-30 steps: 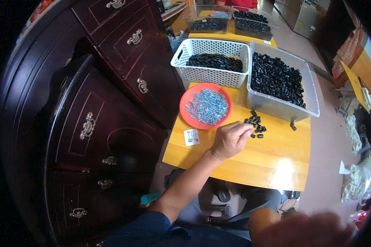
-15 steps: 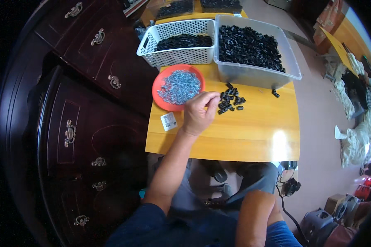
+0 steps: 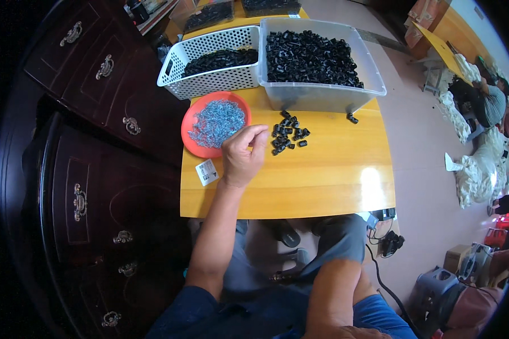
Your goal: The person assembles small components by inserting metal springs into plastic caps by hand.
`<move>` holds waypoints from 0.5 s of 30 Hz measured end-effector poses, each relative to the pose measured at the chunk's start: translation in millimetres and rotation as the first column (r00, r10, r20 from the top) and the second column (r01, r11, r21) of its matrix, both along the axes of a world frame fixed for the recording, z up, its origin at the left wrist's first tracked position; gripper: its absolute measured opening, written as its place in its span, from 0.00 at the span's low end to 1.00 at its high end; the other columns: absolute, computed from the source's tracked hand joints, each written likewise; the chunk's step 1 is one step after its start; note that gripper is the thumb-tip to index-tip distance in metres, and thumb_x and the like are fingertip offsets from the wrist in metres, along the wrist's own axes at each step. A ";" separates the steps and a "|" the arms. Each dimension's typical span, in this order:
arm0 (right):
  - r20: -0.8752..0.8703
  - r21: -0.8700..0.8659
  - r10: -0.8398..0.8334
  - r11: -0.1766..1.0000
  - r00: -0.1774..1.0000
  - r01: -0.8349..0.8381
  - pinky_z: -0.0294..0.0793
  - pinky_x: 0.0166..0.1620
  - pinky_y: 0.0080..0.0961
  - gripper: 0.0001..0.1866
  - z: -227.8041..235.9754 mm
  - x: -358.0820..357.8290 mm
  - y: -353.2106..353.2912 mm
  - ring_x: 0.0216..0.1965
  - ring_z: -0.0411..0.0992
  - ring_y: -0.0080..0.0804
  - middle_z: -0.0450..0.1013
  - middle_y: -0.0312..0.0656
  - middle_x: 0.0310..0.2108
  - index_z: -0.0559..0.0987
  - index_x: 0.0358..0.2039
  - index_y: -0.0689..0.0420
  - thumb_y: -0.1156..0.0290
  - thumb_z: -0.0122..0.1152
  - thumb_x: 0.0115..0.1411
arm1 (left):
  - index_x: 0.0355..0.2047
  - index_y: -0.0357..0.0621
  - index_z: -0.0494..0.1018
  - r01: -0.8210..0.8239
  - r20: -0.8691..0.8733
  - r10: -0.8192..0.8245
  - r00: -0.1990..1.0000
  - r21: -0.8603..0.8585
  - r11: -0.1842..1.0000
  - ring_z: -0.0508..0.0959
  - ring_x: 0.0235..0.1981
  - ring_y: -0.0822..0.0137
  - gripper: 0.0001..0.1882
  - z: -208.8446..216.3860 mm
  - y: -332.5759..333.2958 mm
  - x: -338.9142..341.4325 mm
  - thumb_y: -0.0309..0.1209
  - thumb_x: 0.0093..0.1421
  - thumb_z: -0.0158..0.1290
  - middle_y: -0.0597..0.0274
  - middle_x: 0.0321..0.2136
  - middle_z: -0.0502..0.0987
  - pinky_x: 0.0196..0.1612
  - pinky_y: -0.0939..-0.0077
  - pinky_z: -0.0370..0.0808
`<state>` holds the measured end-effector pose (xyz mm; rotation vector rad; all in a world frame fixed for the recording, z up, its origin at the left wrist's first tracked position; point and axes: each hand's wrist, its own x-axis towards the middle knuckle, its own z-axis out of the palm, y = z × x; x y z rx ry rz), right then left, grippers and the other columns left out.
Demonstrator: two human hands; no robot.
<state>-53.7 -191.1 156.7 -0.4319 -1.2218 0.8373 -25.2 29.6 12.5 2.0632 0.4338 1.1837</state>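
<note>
We see the loose black pieces (image 3: 288, 131) in a small heap just above the middle of the frame, lying on the bare wood of the yellow table (image 3: 305, 192). They look like short, stubby tubes with a dull shine, some on their sides and some tipped against one another, with one lying a little apart at the heap's lower right. Our left hand (image 3: 245, 155) is near the heap, on its left in the frame, back of the hand up. Its fingers are curled in and the thumb is drawn close to the forefinger, so the grip is narrow; we cannot tell whether anything is pinched there. Our right hand (image 3: 350, 334) shows only as a strip at the lower edge, and we cannot tell how its fingers stand. Left of centre, partly behind our left hand, is a red plate (image 3: 188, 133) spread with thin, silvery-blue metal bits (image 3: 218, 121). A white card (image 3: 207, 172) with dark print lies below the plate. At the upper centre we have a clear tub (image 3: 316, 98) heaped with more black pieces, and just beside it, to the left, a white basket (image 3: 220, 81) with holes, also holding black parts.
</note>
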 end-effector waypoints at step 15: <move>0.828 -0.172 -0.476 0.287 0.297 0.942 0.78 0.38 0.30 0.09 -91.2 155.6 57.5 0.35 0.81 0.36 0.81 0.47 0.33 0.83 0.37 0.62 0.72 0.68 0.57 | 0.36 0.35 0.79 0.007 -0.036 -0.008 0.999 -0.024 1.000 0.81 0.23 0.67 0.04 -3.1 -0.2 -1.9 0.21 0.60 0.58 0.55 0.25 0.81 0.28 0.76 0.76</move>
